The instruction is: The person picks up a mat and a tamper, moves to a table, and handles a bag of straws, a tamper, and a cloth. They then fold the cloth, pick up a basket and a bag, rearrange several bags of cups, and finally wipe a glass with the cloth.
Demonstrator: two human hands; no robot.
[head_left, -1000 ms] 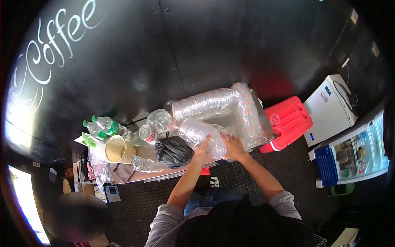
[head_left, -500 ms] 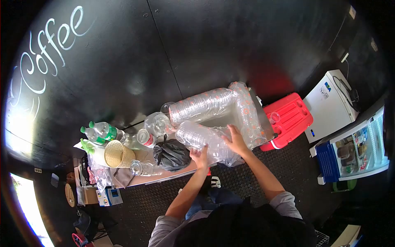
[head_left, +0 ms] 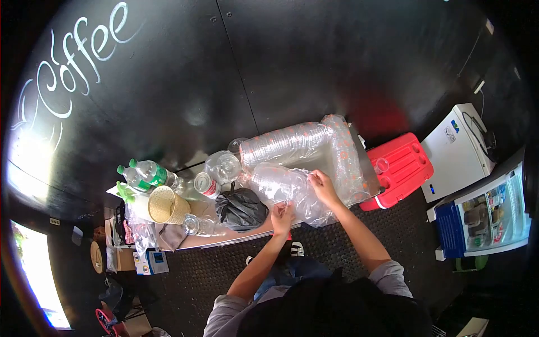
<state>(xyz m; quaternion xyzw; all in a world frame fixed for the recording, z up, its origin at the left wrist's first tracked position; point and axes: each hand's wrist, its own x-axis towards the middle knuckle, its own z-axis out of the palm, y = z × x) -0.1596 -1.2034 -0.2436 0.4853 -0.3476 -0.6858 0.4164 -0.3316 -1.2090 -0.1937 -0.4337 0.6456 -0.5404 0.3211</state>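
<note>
A clear plastic bag of stacked clear cups [head_left: 278,182] lies at the front of the table, its loose end spread toward the right. My right hand [head_left: 324,190] pinches the film along the bag's upper edge. At the near edge, my left hand [head_left: 282,218] has its fingers curled on the same bag. Behind it rests a long sleeve of cups with orange print [head_left: 286,141]. Another printed sleeve [head_left: 345,157] lies crosswise on the right. A knotted black plastic bag [head_left: 241,209] sits just left of my left hand.
Left on the table stand green-labelled bottles [head_left: 151,173], a woven basket [head_left: 168,206], a can [head_left: 206,185], a clear dome-like container [head_left: 223,167] and a glass jar [head_left: 196,224]. A red cooler [head_left: 397,170] is at the right, beside a white freezer [head_left: 457,151] and a lit display fridge [head_left: 485,210].
My right hand has gone from spread fingers over the bag to pinching its film. My left fingers have curled in at the near edge. The view has shifted slightly.
</note>
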